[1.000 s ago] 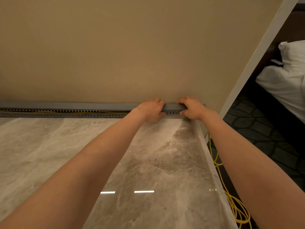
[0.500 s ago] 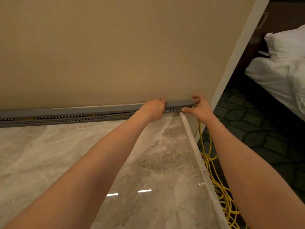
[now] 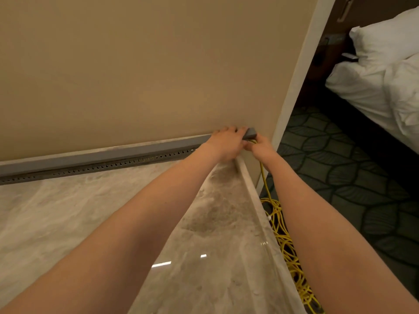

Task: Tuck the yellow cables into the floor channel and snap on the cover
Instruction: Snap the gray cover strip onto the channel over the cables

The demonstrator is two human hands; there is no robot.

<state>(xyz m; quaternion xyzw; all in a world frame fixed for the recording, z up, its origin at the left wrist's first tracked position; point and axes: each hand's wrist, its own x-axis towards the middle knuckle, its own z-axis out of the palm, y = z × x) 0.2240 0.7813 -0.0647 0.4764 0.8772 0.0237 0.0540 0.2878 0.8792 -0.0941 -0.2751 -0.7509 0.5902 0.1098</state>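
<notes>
Head view: cover (image 3: 108,158) mostly seated, left hand (image 3: 226,143) pressing its end, right hand (image 3: 260,145) pinching loose cables (image 3: 285,245).

white bed (image 3: 374,87) beyond patterned carpet (image 3: 340,173), beige wall (image 3: 136,64).

Setting: hotel-style bedroom, at the doorway from a tiled area. Evidence: bed (image 3: 374,87) with white duvet and white pillow (image 3: 383,35) at right, on a dark base; dark green carpet (image 3: 340,159) with a leaf pattern; polished grey marble floor (image 3: 68,218) with a raised marble edge; plain beige wall (image 3: 136,64) ending in a white corner trim (image 3: 292,87); dark wooden furniture with a metal handle (image 3: 343,10) behind the bed.
</notes>
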